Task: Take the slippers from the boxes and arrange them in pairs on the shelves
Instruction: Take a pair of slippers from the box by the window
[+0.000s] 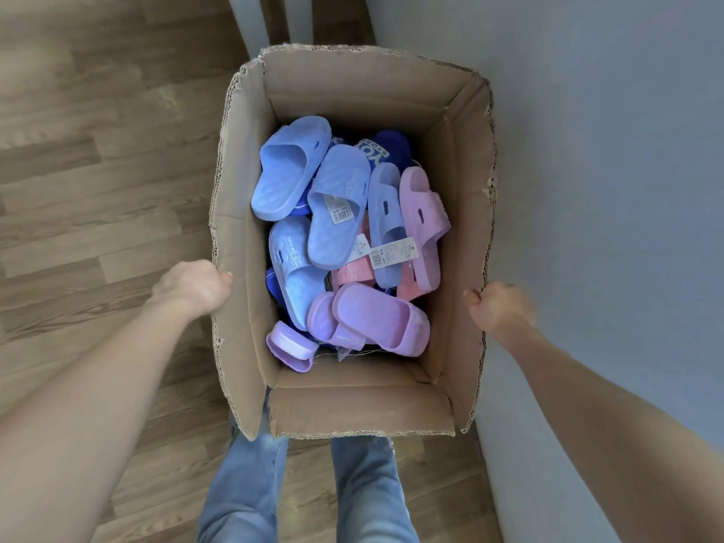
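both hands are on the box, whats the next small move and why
Probably free the right hand and reach for the two light blue slippers on top. Both it and the left hand grip the box walls, and those two lie side by side, uncovered, a likely pair.

box (243,213): plain brown cardboard
blue slippers (290,166): pale blue, quilted pattern
lilac slippers (376,319): soft purple
pink slippers (348,273): pastel pink
tags (341,208): white, black print
floor (98,170): tan wood grain
wall (607,150): pale grey-blue
jeans (243,491): faded blue
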